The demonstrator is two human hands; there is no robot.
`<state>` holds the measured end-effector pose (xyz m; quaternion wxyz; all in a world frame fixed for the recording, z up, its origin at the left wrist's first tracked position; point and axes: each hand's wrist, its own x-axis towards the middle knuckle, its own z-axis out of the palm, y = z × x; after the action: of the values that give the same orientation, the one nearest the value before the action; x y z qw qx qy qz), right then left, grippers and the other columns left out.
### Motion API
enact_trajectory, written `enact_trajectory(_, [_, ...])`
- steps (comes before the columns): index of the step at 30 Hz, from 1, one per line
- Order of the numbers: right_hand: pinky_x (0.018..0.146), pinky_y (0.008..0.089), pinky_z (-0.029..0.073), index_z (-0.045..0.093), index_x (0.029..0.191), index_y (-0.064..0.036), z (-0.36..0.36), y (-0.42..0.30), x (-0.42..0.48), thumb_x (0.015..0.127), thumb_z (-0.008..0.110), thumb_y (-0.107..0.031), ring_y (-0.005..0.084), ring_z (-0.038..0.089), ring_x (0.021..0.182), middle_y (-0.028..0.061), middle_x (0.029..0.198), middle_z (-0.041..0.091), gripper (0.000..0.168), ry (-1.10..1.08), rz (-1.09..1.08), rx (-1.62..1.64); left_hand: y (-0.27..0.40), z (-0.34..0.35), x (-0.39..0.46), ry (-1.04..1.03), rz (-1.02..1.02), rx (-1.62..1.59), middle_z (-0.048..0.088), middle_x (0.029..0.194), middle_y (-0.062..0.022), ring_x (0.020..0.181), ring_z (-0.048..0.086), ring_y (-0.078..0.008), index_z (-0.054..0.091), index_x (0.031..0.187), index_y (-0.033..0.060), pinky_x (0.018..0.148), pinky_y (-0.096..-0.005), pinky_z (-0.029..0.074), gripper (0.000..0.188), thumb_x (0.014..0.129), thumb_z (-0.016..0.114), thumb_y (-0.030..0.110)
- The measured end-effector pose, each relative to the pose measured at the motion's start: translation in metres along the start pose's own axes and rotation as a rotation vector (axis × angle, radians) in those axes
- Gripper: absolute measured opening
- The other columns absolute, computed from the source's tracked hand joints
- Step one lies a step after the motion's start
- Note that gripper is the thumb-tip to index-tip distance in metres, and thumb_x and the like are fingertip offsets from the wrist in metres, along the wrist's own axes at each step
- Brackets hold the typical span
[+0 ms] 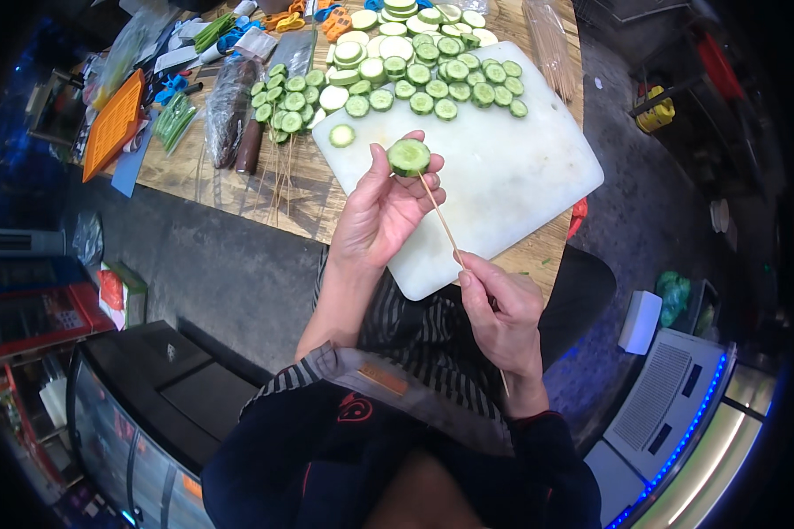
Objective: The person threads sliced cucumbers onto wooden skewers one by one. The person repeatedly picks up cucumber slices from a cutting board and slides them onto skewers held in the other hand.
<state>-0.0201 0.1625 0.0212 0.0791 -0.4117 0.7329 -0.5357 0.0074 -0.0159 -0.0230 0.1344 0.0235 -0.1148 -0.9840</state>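
Note:
Between the fingers and thumb of my left hand (387, 215) is a thick cucumber slice (409, 157), cut face up. My right hand (503, 304) grips a thin bamboo skewer (444, 225) between thumb and forefinger. The skewer's tip meets the lower rim of the slice; how deep it sits I cannot tell. Beneath my left hand lies a white cutting board (503, 178). Loose cucumber slices (445, 109) cover its far side, and one small slice (341, 135) lies apart at the board's left corner. Finished skewers of cucumber slices (292, 122) rest left of the board.
Paler zucchini-like rounds (396, 47) pile up behind the cucumber. A bag of bamboo skewers (552, 49) lies at the back right. Left stand a knife with a brown handle (249, 147), an orange plastic basket (114, 125) and bagged green vegetables (174, 122) on the wooden table (231, 192).

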Motion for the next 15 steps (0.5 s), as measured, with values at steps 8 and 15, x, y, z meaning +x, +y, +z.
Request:
enact_trajectory(8, [0.042,0.0285,0.038,0.060,0.096,0.009,-0.0028,0.0016,0.0004,0.078,0.058,0.005,0.0175,0.051,0.043,0.0115,0.056,0.053,0.019,-0.011,-0.002,-0.001,0.0031,-0.0004,0.0002,0.028,0.022,0.102,0.058,0.103,-0.0194,0.085,0.054,-0.0209,0.043,0.122,0.0006,0.079,-0.0319,0.040,0.044,0.096,0.040,0.036])
enact_trajectory(15, [0.042,0.0283,0.038,0.061,0.095,0.009,-0.0011,0.0044,-0.0008,0.078,0.058,0.005,0.0175,0.052,0.043,0.0116,0.056,0.053,0.018,0.009,-0.001,0.029,0.0038,0.0001,0.0003,0.022,0.048,0.142,0.058,0.101,-0.0198,0.084,0.053,-0.0212,0.044,0.121,-0.0009,0.077,-0.0321,0.040,0.044,0.096,0.039,0.035])
